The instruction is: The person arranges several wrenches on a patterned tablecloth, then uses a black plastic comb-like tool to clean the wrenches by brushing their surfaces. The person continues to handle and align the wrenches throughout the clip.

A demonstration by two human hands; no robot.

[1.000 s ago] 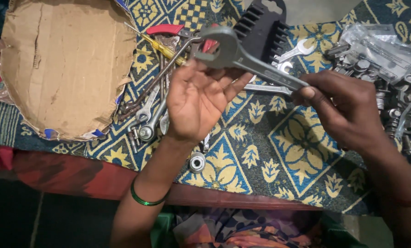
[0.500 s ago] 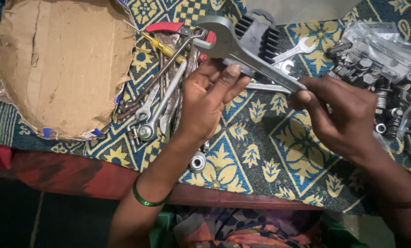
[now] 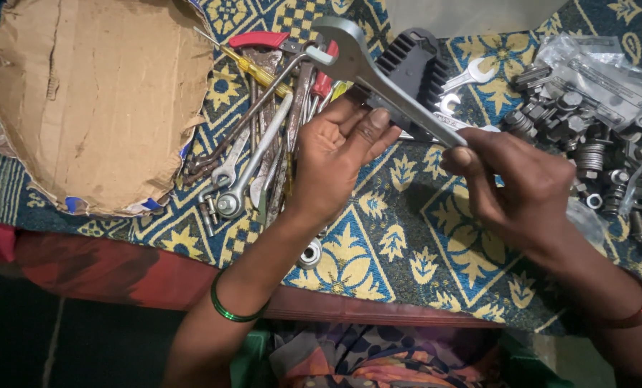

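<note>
A large grey open-ended spanner [image 3: 368,68] is held above a patterned blue and yellow cloth [image 3: 414,230]. My right hand [image 3: 518,187] grips its handle end. My left hand [image 3: 339,154] is under the shaft near the jaw, fingers touching it, palm up. The spanner's jaw points to the upper left, above a heap of hand tools [image 3: 263,136]. A black plastic spanner holder [image 3: 411,68] lies right behind the spanner.
A torn round piece of cardboard [image 3: 98,93] covers the left of the cloth. A pile of nuts, bolts and plastic bags [image 3: 601,115] lies at the right. Small spanners [image 3: 464,79] sit by the holder. A loose socket [image 3: 310,253] rests near the front edge.
Both hands have carried the spanner up and a little left, its jaw now higher over the tool heap. The left hand slid along the shaft and uncovered more of the tools.
</note>
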